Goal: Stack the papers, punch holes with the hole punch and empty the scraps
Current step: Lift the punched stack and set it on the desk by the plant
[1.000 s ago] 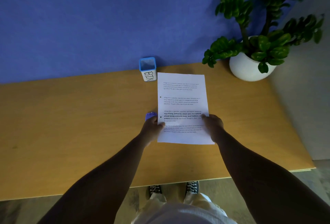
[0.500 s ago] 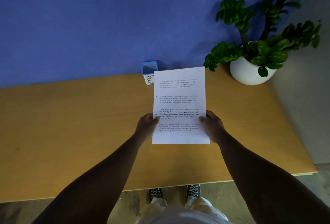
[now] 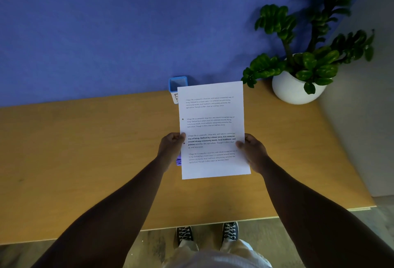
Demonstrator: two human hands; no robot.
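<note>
A wooden bench (image 3: 89, 152) is running the width of the view, its far edge meeting a blue wall. At that far edge a small blue bin (image 3: 175, 86) is standing, partly hidden. Toward the far right corner a white pot (image 3: 294, 88) holding a leafy plant (image 3: 307, 54) is sitting on the bench. Near the middle a purple object (image 3: 178, 160) is peeking out, mostly covered.

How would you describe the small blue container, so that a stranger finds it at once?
Look along the back edge of the wooden desk, where it meets the blue wall. Left of the white plant pot stands a small square container, partly hidden behind the held papers. Only it has a blue rim and a white handwritten label.
</note>
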